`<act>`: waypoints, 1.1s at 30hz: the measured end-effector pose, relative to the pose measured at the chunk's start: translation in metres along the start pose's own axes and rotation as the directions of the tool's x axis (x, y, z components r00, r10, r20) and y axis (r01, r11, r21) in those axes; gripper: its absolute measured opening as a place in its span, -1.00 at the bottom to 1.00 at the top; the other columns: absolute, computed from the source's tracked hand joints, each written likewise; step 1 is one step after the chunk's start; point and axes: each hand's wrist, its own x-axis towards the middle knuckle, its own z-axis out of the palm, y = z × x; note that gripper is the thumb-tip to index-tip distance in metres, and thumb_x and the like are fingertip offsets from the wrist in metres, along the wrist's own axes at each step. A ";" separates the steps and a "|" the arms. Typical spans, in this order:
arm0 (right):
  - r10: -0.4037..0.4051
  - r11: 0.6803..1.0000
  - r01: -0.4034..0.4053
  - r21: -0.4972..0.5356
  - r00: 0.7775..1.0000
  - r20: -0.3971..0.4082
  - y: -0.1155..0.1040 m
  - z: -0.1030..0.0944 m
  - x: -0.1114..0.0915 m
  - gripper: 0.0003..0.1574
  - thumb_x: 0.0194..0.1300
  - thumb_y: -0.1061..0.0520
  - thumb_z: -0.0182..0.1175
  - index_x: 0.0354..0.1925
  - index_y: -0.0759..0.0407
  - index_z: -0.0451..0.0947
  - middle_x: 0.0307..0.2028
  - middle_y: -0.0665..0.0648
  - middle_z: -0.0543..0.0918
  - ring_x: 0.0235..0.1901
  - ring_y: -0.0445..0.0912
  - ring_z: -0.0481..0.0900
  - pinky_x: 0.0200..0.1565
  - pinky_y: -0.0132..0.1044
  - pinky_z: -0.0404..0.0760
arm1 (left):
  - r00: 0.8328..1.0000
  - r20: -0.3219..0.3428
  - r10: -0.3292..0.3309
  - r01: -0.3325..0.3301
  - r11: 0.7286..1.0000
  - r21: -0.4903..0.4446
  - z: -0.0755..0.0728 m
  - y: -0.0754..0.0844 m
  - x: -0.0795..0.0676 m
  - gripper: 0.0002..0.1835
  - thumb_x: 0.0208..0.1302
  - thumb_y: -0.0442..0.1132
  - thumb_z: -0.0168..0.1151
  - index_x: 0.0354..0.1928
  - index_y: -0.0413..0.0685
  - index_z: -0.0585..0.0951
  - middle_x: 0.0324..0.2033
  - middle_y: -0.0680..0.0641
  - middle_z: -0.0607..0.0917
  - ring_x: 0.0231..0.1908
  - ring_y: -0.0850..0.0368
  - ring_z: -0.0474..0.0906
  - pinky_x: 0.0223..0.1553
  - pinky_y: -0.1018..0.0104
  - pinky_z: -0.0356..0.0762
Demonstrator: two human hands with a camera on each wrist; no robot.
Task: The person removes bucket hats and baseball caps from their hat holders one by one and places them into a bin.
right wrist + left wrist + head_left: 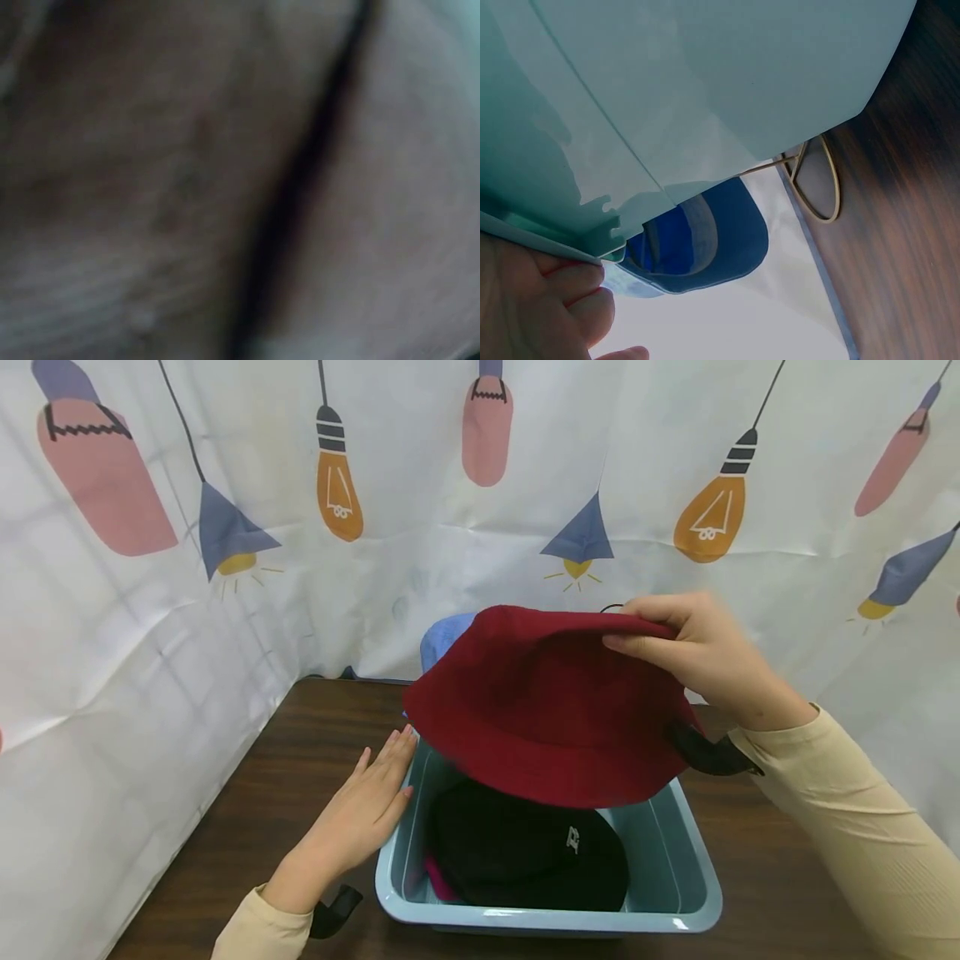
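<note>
A dark red bucket hat (540, 710) hangs tilted above a light blue plastic basin (667, 860). My right hand (690, 647) pinches its upper right edge between thumb and fingers. Inside the basin lies a black hat (525, 852) with a small white emblem, and a bit of magenta fabric (441, 881) shows beneath it. My left hand (360, 814) rests with straight fingers along the basin's left rim. From below, the left wrist view shows that hand (540, 307) against the rim. The right wrist view is too blurred to make out the hat.
Behind the basin, a blue hat (444, 639) is partly hidden by the red one; the left wrist view shows its brim (739, 240). Near it is a thin metal wire loop (825, 202). A dark wood table (262, 810) meets a printed white curtain (420, 568).
</note>
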 end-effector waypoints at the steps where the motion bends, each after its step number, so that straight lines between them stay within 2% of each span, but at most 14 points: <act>1: -0.002 1.000 0.002 -0.006 1.000 0.006 0.000 0.001 -0.003 -0.90 0.26 0.26 0.22 -0.28 0.22 0.67 -0.39 0.13 0.66 -0.44 -0.02 0.61 -0.38 -0.34 0.59 | 1.000 -0.001 0.000 0.000 1.000 0.001 0.000 0.000 0.000 -0.34 0.42 -0.17 -0.09 0.46 -0.19 0.00 0.44 -0.12 0.02 0.42 -0.06 -0.11 0.32 -0.20 -0.14; 9: 0.014 0.999 -0.019 0.048 0.996 0.089 -0.003 0.008 -0.024 -0.86 0.23 0.34 0.20 -0.27 0.21 0.66 -0.37 0.15 0.67 -0.40 0.03 0.63 -0.35 -0.24 0.64 | 1.000 0.001 -0.007 0.007 1.000 -0.011 0.000 -0.002 -0.001 -0.36 0.44 -0.06 -0.11 0.46 -0.14 0.05 0.43 -0.13 0.09 0.42 -0.08 -0.11 0.30 -0.24 -0.12; 14: -0.033 0.997 0.021 0.076 0.987 0.157 -0.003 0.013 -0.034 -0.80 0.24 0.38 0.16 -0.30 0.15 0.65 -0.39 0.13 0.64 -0.40 -0.01 0.59 -0.37 -0.26 0.60 | 1.000 0.020 -0.008 0.008 1.000 0.014 0.000 -0.002 0.000 -0.33 0.45 0.04 -0.15 0.43 -0.24 0.10 0.42 -0.17 0.10 0.42 -0.09 -0.09 0.30 -0.23 -0.11; 17: -0.068 0.991 0.043 0.129 0.978 0.196 -0.002 0.015 -0.040 -0.77 0.25 0.41 0.14 -0.32 0.15 0.64 -0.41 0.13 0.62 -0.40 -0.02 0.55 -0.40 -0.27 0.57 | 0.999 0.047 -0.018 0.017 1.000 0.012 0.001 -0.002 0.002 -0.27 0.44 0.10 -0.16 0.44 -0.25 0.05 0.43 -0.16 0.06 0.42 -0.09 -0.11 0.32 -0.21 -0.15; 20: -0.086 0.974 0.032 0.224 0.967 0.238 0.000 0.017 -0.044 -0.75 0.26 0.44 0.09 -0.30 0.18 0.63 -0.42 0.13 0.60 -0.40 -0.04 0.53 -0.43 -0.26 0.55 | 0.998 0.055 -0.019 0.020 1.000 -0.003 0.001 -0.004 0.002 -0.28 0.43 0.05 -0.13 0.45 -0.23 0.02 0.44 -0.14 0.03 0.43 -0.08 -0.13 0.33 -0.20 -0.18; 23: -0.084 0.940 -0.026 0.341 0.949 0.305 0.004 0.018 -0.046 -0.74 0.29 0.45 0.05 -0.30 0.21 0.62 -0.42 0.12 0.58 -0.40 -0.06 0.52 -0.45 -0.25 0.54 | 0.999 0.034 0.004 -0.004 1.000 -0.004 0.001 -0.004 0.001 -0.34 0.44 -0.10 -0.10 0.44 -0.26 0.02 0.44 -0.16 0.04 0.42 -0.10 -0.10 0.31 -0.23 -0.14; 28: -0.029 0.886 -0.164 0.434 0.914 0.404 0.016 0.031 -0.048 -0.77 0.30 0.39 0.06 -0.29 0.20 0.63 -0.37 0.08 0.61 -0.36 -0.10 0.54 -0.42 -0.27 0.56 | 1.000 0.005 0.021 -0.021 1.000 0.004 0.001 -0.004 -0.001 -0.36 0.42 -0.21 -0.08 0.43 -0.30 0.03 0.44 -0.16 0.04 0.42 -0.09 -0.08 0.30 -0.24 -0.11; 33: 0.091 0.845 -0.332 0.419 0.862 0.499 0.041 0.053 -0.047 -0.83 0.33 0.26 0.10 -0.38 0.21 0.60 -0.42 0.01 0.56 -0.44 -0.18 0.52 -0.46 -0.33 0.51 | 1.000 0.002 0.030 -0.030 1.000 0.007 0.002 -0.003 -0.001 -0.37 0.43 -0.20 -0.09 0.43 -0.30 0.03 0.44 -0.17 0.04 0.42 -0.08 -0.09 0.30 -0.24 -0.11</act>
